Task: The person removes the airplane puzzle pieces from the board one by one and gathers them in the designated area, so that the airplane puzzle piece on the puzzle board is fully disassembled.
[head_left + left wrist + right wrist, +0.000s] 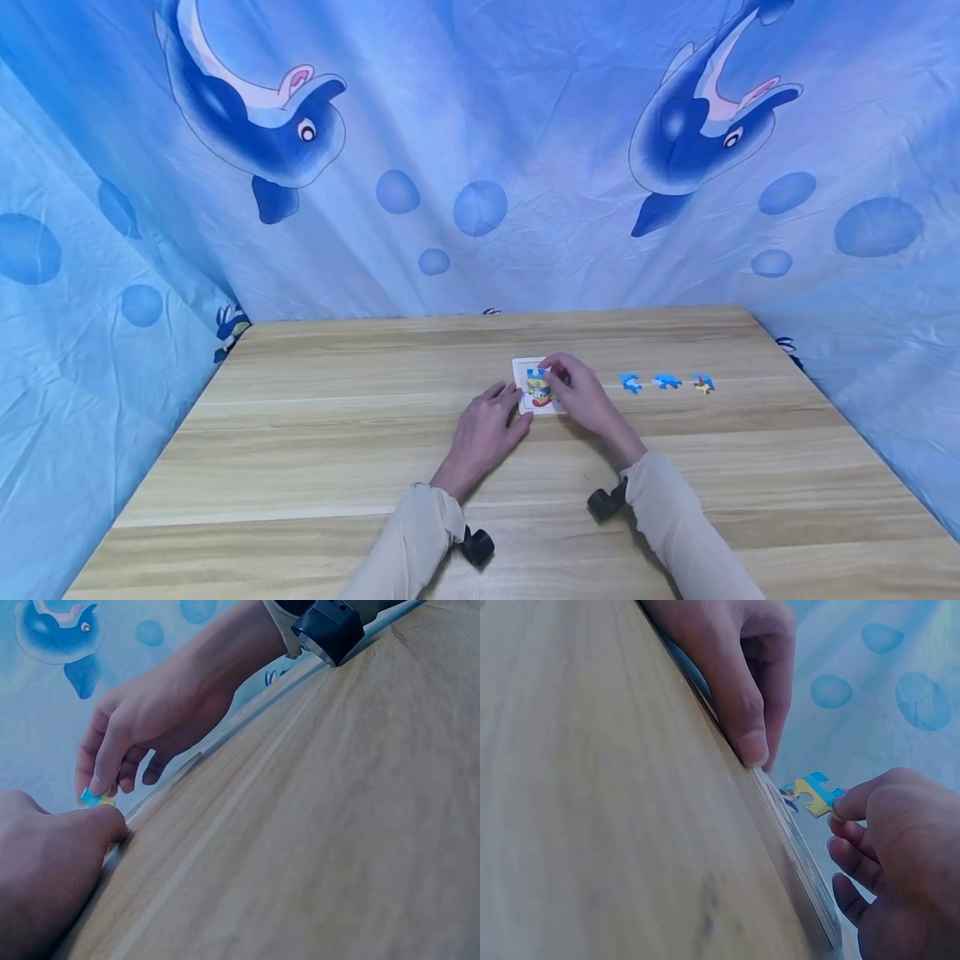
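Note:
A small white-framed jigsaw puzzle board (517, 367), partly filled with a blue, yellow and red picture, lies on the table. My left hand (483, 429) holds its near left corner, thumb at the near edge and fingers at the left side. In the right wrist view, the left thumb (742, 720) touches the board's edge. My right hand (585, 396) is over the board's right part and hides some of it. Between its thumb and forefinger it pinches a blue and yellow puzzle piece (819, 793), tilted up above the board. The left wrist view shows this right hand (161, 716) too.
Three loose puzzle pieces lie in a row right of the board: a blue one (631, 383), a blue and white one (666, 381) and one with a red and yellow shape (703, 383). A blue curtain (480, 100) with dolphins hangs behind the wooden table (300, 467).

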### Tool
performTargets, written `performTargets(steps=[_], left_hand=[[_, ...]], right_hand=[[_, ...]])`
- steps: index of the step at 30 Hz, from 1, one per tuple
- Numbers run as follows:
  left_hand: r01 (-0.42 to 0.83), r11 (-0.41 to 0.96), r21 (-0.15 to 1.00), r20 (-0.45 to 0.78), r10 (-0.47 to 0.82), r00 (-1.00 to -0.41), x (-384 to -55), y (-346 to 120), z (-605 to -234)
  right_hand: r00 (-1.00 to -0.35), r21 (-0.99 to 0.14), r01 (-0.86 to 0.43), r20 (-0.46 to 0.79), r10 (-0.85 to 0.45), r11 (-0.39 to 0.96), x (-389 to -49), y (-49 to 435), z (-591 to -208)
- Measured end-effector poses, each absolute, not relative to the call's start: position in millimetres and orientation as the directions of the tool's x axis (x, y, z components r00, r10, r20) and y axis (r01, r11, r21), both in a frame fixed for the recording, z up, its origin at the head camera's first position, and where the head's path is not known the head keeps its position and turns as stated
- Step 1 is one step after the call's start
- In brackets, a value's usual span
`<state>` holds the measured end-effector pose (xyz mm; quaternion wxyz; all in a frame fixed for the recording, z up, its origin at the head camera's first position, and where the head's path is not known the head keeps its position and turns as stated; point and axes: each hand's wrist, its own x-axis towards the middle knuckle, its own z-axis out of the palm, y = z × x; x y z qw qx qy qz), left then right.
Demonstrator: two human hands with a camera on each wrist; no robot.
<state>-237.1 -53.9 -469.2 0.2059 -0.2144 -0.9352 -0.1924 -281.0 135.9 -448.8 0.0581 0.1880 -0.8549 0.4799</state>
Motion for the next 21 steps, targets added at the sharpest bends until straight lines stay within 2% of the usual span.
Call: performTargets(steps=[13, 21], left_hand=[[0.456, 0.840, 0.295, 0.430, 0.310, -0.848, -236.3, -53.9, -468.3], [0.466, 0.835, 0.291, 0.453, 0.309, -0.836, -236.3, -53.1, -469.3]], right_hand=[[-0.941, -0.808, -0.337, 0.269, -0.206, 0.483, -270.7, 167.9, -448.6], [-0.935, -0.808, -0.354, 0.290, -0.205, 0.471, -261.9, 190.0, -447.6]])
